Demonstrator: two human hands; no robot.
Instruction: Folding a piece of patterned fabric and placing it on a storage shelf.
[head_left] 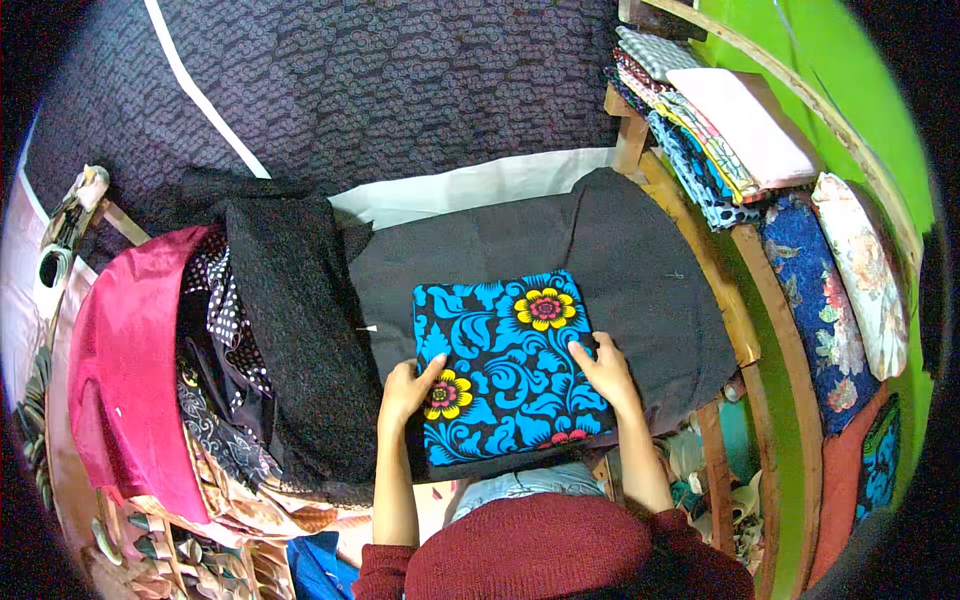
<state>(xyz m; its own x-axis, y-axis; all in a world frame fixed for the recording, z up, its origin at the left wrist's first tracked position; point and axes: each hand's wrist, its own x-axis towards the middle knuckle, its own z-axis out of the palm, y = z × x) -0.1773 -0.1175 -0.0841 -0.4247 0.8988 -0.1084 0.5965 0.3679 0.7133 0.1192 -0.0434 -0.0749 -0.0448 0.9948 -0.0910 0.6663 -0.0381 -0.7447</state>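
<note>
In front of me is a folded printed cloth [505, 385], black with blue leaf scrolls and yellow-and-pink flowers. My left hand [408, 388] grips its left edge, thumb on top and the other fingers mostly out of sight. On the right edge my right hand [605, 370] does the same, its thumb lying over the print. The folded cloth is over a dark grey cloth [650, 290] spread on a padded surface. Whether it rests on that surface or is held slightly above it, I cannot tell.
Left of the grey cloth lie a black textured fabric [290, 330] and a bright pink cloth [125, 370]. A stack of folded fabrics [690, 140] sits at the far right on a wooden frame [800, 440]. Sandals [190, 560] show at the lower left.
</note>
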